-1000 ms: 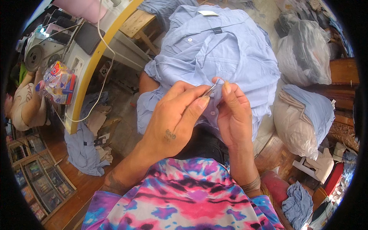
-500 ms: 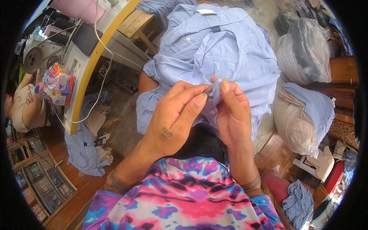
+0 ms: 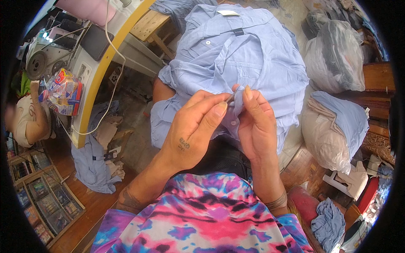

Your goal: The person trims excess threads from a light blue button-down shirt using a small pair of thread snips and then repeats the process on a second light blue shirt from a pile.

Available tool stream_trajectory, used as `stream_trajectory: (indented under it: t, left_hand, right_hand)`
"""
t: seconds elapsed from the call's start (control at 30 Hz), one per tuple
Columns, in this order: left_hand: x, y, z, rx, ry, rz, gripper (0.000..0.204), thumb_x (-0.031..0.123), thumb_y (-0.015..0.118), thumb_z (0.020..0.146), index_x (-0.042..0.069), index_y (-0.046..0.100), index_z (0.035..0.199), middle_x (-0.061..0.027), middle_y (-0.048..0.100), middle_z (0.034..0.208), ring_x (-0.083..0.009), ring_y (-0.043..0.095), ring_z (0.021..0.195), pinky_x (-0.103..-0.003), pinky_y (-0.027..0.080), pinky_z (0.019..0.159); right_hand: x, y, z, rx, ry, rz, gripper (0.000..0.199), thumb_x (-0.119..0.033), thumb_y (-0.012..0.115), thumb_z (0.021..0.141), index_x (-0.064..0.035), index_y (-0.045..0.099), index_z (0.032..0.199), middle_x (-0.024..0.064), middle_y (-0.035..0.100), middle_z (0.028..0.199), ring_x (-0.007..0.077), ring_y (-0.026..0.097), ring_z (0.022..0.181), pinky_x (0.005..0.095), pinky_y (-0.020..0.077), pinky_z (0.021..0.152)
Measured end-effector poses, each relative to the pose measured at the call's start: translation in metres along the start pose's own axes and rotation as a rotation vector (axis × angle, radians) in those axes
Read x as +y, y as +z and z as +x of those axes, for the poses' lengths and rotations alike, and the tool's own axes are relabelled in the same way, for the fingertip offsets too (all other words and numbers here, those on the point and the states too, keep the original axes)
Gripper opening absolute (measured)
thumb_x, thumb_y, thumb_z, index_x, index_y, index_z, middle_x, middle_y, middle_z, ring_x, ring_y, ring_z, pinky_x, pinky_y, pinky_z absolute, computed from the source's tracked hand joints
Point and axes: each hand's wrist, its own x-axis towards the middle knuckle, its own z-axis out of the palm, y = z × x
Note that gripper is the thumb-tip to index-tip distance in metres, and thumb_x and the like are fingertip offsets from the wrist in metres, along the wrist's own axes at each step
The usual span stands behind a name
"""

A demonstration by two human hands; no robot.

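Setting: a cluttered workroom with a wooden parquet floor (image 3: 90, 206), seen from above. A yellow-edged counter (image 3: 110, 55) runs diagonally through the upper left of the frame, carrying a sewing machine (image 3: 44, 59) and a clear bag of colourful small items (image 3: 63, 90); a white cable (image 3: 110, 90) hangs over its edge.

Centre: a light blue shirt (image 3: 236, 55) is spread across the person's lap, collar toward the top of the frame, buttons visible along the placket.

Left hand (image 3: 196, 128): just below centre, fingers curled, thumb and forefinger pinched on a thin, dark, metal-looking tool (image 3: 230, 98) (too small to identify further), whose tip meets the shirt fabric.

Right hand (image 3: 255, 122): directly beside the left, nearly touching it, fingers closed on a fold of the blue fabric, held up at the tool's tip.

Surroundings: a clear plastic bag of clothes (image 3: 335, 52) at upper right; a beige and blue bundle (image 3: 333, 130) at right; another blue garment (image 3: 90, 162) heaped on the floor at lower left; a small blue cloth (image 3: 329, 223) at lower right. A second person (image 3: 27, 118) sits at the far left edge. The wearer's tie-dye top (image 3: 202, 217) fills the bottom of the frame.
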Motion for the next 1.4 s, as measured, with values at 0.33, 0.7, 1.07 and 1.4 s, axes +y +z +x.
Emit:
stream_trajectory:
  t: [0.33,0.7,1.07,1.4]
  left_hand:
    - [0.004,0.006,0.000,0.000,-0.128,-0.262,0.031,0.021,0.057,0.110,-0.005,0.066,0.123,-0.0032,0.064,0.099,-0.0092,0.058,0.087,-0.025,0.047,0.077]
    - [-0.006,0.004,0.002,0.030,-0.182,-0.342,0.024,0.022,0.061,0.109,0.000,0.066,0.117,0.0073,0.058,0.085,0.0017,0.043,0.065,-0.019,0.032,0.054]
    - [0.002,-0.032,0.007,0.189,-0.070,-0.460,0.019,0.015,0.065,0.106,0.001,0.066,0.118,0.0092,0.051,0.080,0.0016,0.043,0.063,-0.017,0.034,0.055]
    - [-0.011,-0.008,0.018,-0.002,-0.072,-0.168,0.017,0.016,0.079,0.098,0.000,0.072,0.099,0.0077,0.059,0.078,0.0008,0.047,0.070,-0.017,0.037,0.061]
  right_hand:
    - [-0.002,0.009,0.000,0.015,0.003,-0.067,0.021,-0.022,0.071,0.105,-0.0016,0.071,0.109,0.0062,0.074,0.106,0.0093,0.062,0.089,0.0252,0.0484,0.083]
    - [-0.002,0.010,0.004,0.006,0.027,-0.235,0.022,-0.022,0.073,0.104,-0.0007,0.070,0.109,0.0033,0.073,0.100,0.0061,0.064,0.085,0.0226,0.0504,0.078]
    - [0.009,-0.006,-0.004,0.073,0.026,-0.330,0.020,-0.019,0.072,0.104,-0.0018,0.068,0.113,-0.0022,0.068,0.096,0.0017,0.055,0.081,0.0182,0.0423,0.072]
    - [0.002,0.010,-0.010,0.030,-0.081,-0.315,0.018,-0.018,0.071,0.104,-0.0040,0.068,0.117,-0.0031,0.067,0.100,0.0021,0.054,0.088,0.0191,0.0422,0.077]
